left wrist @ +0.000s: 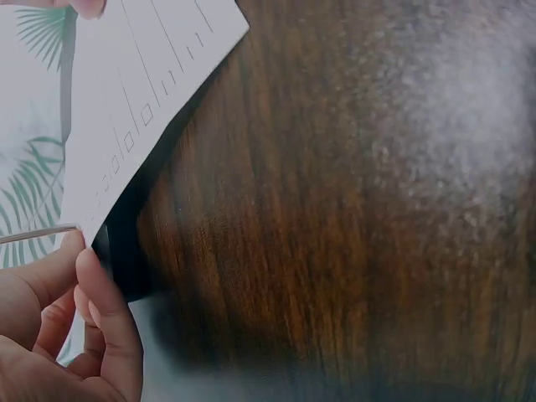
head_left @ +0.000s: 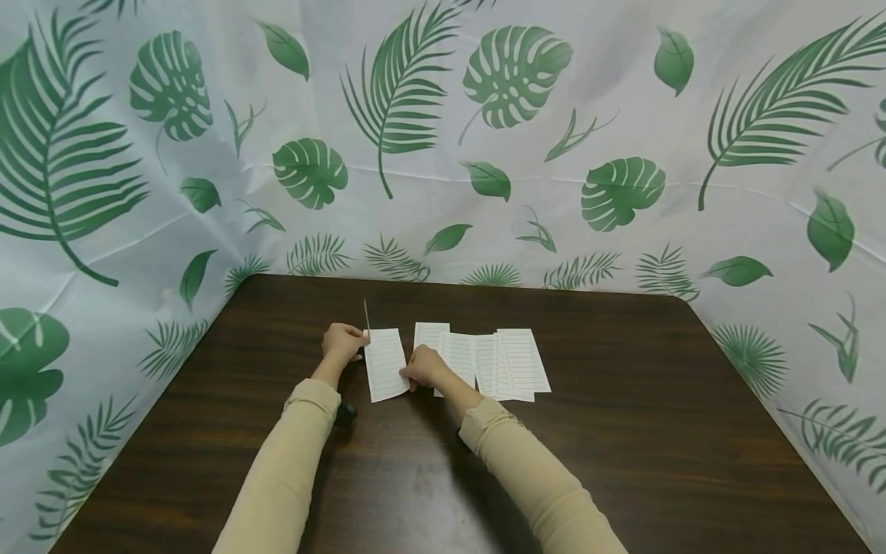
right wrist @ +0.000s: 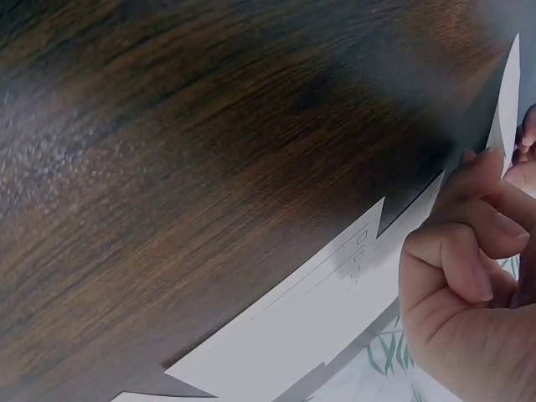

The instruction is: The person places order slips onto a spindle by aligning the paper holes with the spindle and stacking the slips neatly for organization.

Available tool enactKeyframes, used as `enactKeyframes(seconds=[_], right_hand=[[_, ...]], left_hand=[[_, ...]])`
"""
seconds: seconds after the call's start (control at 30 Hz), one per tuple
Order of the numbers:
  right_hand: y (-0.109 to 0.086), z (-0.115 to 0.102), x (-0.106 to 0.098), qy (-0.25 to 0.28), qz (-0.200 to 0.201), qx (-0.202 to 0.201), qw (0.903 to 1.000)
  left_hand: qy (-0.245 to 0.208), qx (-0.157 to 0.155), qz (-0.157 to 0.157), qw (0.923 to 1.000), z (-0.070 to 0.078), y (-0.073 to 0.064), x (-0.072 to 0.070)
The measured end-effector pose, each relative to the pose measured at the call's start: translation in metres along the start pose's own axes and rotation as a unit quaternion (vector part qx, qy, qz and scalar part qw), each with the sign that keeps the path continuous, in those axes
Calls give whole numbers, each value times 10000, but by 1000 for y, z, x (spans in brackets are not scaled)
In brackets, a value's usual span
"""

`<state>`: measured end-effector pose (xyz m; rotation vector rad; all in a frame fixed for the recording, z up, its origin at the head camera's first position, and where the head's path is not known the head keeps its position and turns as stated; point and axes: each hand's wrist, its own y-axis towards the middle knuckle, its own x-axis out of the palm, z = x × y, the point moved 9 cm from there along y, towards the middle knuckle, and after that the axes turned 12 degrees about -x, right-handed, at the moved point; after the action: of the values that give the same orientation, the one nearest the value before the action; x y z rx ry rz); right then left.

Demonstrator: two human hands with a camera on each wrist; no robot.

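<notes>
A white lined sheet of paper (head_left: 384, 365) is held between both hands, its lower right corner curling up. My left hand (head_left: 344, 342) pinches its left edge between thumb and fingertips. At those fingertips stands a thin, straight, stick-like thing (left wrist: 38, 234); I cannot tell what it is. Just beneath the paper's edge, close to the left fingers, shows a dark object (left wrist: 126, 260). My right hand (head_left: 427, 368) pinches the sheet's right edge, the other fingers curled in. Small checkbox-like squares (left wrist: 130, 141) are printed on the sheet.
Right of the held sheet, several similar lined sheets (head_left: 524, 360) lie partly overlapping on the dark wooden table (head_left: 623, 431). The right hand and forearm cover part of the leftmost ones. A white cloth with green leaf prints (head_left: 429, 231) rises behind the table and along its sides.
</notes>
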<state>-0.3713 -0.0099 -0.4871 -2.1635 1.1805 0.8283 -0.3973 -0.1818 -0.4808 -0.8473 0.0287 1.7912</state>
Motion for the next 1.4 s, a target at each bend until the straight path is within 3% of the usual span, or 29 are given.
enactKeyframes(seconds=[0.03, 0.17, 0.4, 0.6, 0.63, 0.73, 0.83, 0.87, 1.1, 1.4], right_hand=[[-7, -7, -3, -125, -9, 141, 9998], [-13, -12, -4, -409, -52, 56, 9991], [-13, -11, -2, -377, -96, 53, 9992], [6, 13, 9, -267, -354, 351, 9984], [16, 24, 14, -215, -349, 170, 9990], [20, 32, 16, -300, -415, 143, 9986], [12, 26, 11, -384, -470, 243, 9979], [0, 16, 5, -429, -544, 460, 9965], [-27, -2, -7, -214, -830, 208, 9961], [-43, 11, -15, 225, -1287, 32, 9914]], left_hand=[[6, 17, 12, 10000, 0, 0, 1], [80, 79, 68, 9999, 1, -1, 3], [-154, -51, 3, 9999, -2, -3, 1], [-140, -21, -424, 9990, -5, -3, 6], [-105, -4, -496, 9987, -5, -2, 8], [-28, 3, -632, 9980, -6, -2, 11], [-87, -51, -701, 9975, -7, -1, 11], [-93, -58, -702, 9975, -8, -1, 11], [-154, -51, -807, 9966, -8, -2, 10], [-664, -121, -1469, 9868, -15, -2, 14]])
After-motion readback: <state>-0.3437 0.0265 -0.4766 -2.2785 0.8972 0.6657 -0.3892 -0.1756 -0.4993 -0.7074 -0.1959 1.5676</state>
